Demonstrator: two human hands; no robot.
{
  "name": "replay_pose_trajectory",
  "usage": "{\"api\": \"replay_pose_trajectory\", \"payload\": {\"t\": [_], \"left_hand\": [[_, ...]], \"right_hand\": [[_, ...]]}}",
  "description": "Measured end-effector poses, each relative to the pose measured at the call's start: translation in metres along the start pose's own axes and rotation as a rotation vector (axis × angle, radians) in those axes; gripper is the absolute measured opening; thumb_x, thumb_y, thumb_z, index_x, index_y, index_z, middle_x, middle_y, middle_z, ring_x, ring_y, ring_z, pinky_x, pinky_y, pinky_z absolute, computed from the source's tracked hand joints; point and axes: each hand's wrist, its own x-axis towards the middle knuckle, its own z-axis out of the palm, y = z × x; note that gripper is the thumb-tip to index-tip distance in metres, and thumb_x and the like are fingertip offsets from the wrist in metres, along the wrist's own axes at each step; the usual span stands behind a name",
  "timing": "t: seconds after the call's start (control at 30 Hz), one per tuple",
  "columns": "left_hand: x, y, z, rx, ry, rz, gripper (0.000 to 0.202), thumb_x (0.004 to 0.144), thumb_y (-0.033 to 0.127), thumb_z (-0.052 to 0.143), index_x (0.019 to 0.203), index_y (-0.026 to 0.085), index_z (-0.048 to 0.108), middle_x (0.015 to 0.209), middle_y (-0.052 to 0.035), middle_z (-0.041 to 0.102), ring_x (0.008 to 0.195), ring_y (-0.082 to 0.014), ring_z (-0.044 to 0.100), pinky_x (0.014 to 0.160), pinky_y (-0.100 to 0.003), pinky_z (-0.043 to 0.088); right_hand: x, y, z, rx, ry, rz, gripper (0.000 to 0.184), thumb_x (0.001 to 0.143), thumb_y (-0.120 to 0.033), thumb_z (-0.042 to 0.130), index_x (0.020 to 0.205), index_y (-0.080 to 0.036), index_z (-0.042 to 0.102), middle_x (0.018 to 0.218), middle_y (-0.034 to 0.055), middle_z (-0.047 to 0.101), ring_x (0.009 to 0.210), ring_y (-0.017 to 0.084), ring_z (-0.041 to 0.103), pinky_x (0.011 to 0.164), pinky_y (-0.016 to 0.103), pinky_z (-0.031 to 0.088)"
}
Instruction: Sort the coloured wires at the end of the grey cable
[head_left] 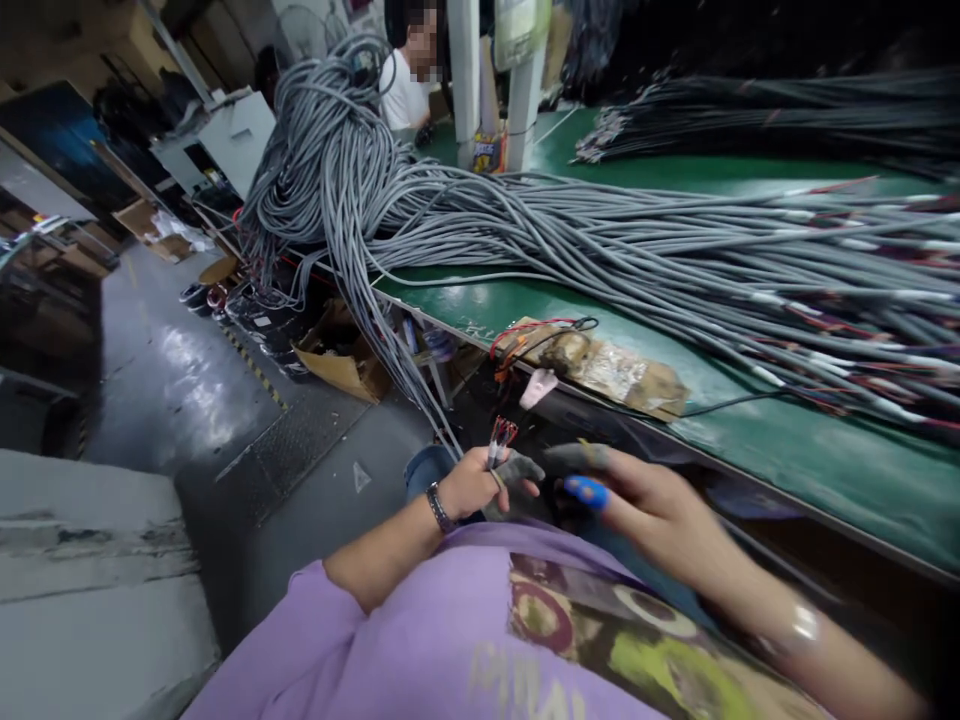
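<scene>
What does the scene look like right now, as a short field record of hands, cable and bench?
left hand: closed on the stripped cable end, coloured wire tips pointing up
right hand: open, beside the left, holding nothing; blue finger cot on one fingertip
grey cable bundle: lies across the green bench, spilling off its left end
taped pad: near the bench edge
another person: far end

Blurred by motion: right hand (652, 500) with blue-capped fingertip. Cut off at right edge: long grey sheathed cables (675, 250) and green-topped desk (825, 460). Too small to tell: coloured stripped wire ends (501, 435) pinched in left hand (472, 482).
</scene>
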Motion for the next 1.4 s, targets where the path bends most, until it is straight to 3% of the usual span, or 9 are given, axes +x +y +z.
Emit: {"api": "replay_pose_trajectory", "payload": {"t": [0.1, 0.33, 0.47, 0.57, 0.8, 0.93, 1.1, 1.23, 1.4], "left_hand": [[0.0, -0.001, 0.003, 0.125, -0.025, -0.044, 0.053, 0.075, 0.061, 0.055, 0.077, 0.011, 0.07, 0.052, -0.0023, 0.059, 0.039, -0.0077, 0.044, 0.043, -0.021, 0.035], [0.001, -0.008, 0.006, 0.165, -0.076, -0.051, 0.036, 0.079, 0.047, 0.058, 0.068, 0.013, 0.068, 0.045, 0.0019, 0.049, 0.041, -0.0073, 0.038, 0.045, -0.021, 0.035], [-0.003, 0.004, 0.004, 0.097, -0.087, 0.064, 0.033, 0.073, 0.047, 0.066, 0.087, 0.017, 0.069, 0.063, -0.0015, 0.06, 0.06, -0.0134, 0.054, 0.06, -0.026, 0.045], [-0.004, 0.014, 0.0, 0.12, 0.014, 0.214, 0.035, 0.077, 0.048, 0.061, 0.095, 0.018, 0.067, 0.086, -0.006, 0.066, 0.084, -0.0181, 0.059, 0.08, -0.028, 0.046], [0.001, 0.01, 0.003, 0.125, 0.187, 0.081, 0.034, 0.079, 0.05, 0.057, 0.08, 0.016, 0.058, 0.058, -0.0002, 0.062, 0.041, -0.0083, 0.051, 0.043, -0.02, 0.037], [0.001, 0.005, 0.007, 0.061, 0.266, 0.021, 0.034, 0.075, 0.049, 0.062, 0.075, 0.017, 0.051, 0.055, 0.0012, 0.061, 0.036, -0.0076, 0.05, 0.037, -0.018, 0.032], [0.002, -0.004, 0.006, 0.041, 0.17, -0.035, 0.031, 0.078, 0.046, 0.058, 0.073, 0.017, 0.051, 0.057, -0.0004, 0.064, 0.036, -0.0074, 0.051, 0.036, -0.017, 0.031], [0.003, -0.004, 0.004, 0.064, 0.091, -0.045, 0.03, 0.077, 0.045, 0.059, 0.08, 0.016, 0.053, 0.059, -0.0012, 0.065, 0.039, -0.0092, 0.055, 0.037, -0.018, 0.033], [0.002, 0.0, 0.003, 0.014, 0.148, -0.02, 0.035, 0.077, 0.049, 0.058, 0.068, 0.016, 0.053, 0.055, -0.0013, 0.062, 0.038, -0.008, 0.053, 0.037, -0.018, 0.032]], "right_hand": [[0.014, -0.001, 0.016, 0.051, -0.03, 0.042, 0.029, 0.084, -0.044, 0.057, 0.094, -0.017, 0.061, 0.063, 0.0001, 0.061, 0.053, 0.011, 0.052, 0.05, 0.022, 0.043], [0.03, -0.005, 0.027, 0.243, 0.045, 0.06, 0.027, 0.081, -0.044, 0.057, 0.08, -0.018, 0.063, 0.076, 0.0043, 0.066, 0.067, 0.016, 0.059, 0.063, 0.028, 0.048], [0.028, 0.008, 0.027, 0.397, 0.096, 0.166, 0.027, 0.075, -0.045, 0.062, 0.076, -0.018, 0.061, 0.069, 0.0022, 0.063, 0.062, 0.015, 0.056, 0.062, 0.029, 0.047], [0.03, 0.013, 0.028, 0.462, 0.088, 0.197, 0.027, 0.071, -0.044, 0.066, 0.072, -0.018, 0.06, 0.066, 0.0008, 0.061, 0.061, 0.014, 0.054, 0.062, 0.028, 0.046], [0.043, 0.02, 0.037, 0.612, 0.106, 0.319, 0.027, 0.069, -0.04, 0.069, 0.073, -0.016, 0.06, 0.061, -0.0022, 0.055, 0.052, 0.008, 0.043, 0.051, 0.023, 0.034], [0.045, 0.022, 0.04, 0.634, 0.096, 0.344, 0.031, 0.069, -0.044, 0.069, 0.076, -0.016, 0.059, 0.063, -0.0025, 0.054, 0.052, 0.008, 0.042, 0.05, 0.022, 0.033], [0.047, 0.02, 0.038, 0.524, 0.052, 0.272, 0.035, 0.064, -0.047, 0.072, 0.074, -0.017, 0.058, 0.067, -0.0009, 0.057, 0.059, 0.01, 0.048, 0.056, 0.024, 0.038], [0.052, 0.018, 0.036, 0.489, 0.016, 0.324, 0.037, 0.062, -0.048, 0.073, 0.068, -0.017, 0.054, 0.059, -0.0021, 0.054, 0.053, 0.01, 0.046, 0.053, 0.025, 0.037], [0.055, 0.02, 0.038, 0.549, 0.09, 0.372, 0.037, 0.06, -0.047, 0.074, 0.067, -0.016, 0.055, 0.057, -0.0039, 0.05, 0.05, 0.008, 0.041, 0.049, 0.023, 0.032]]}}
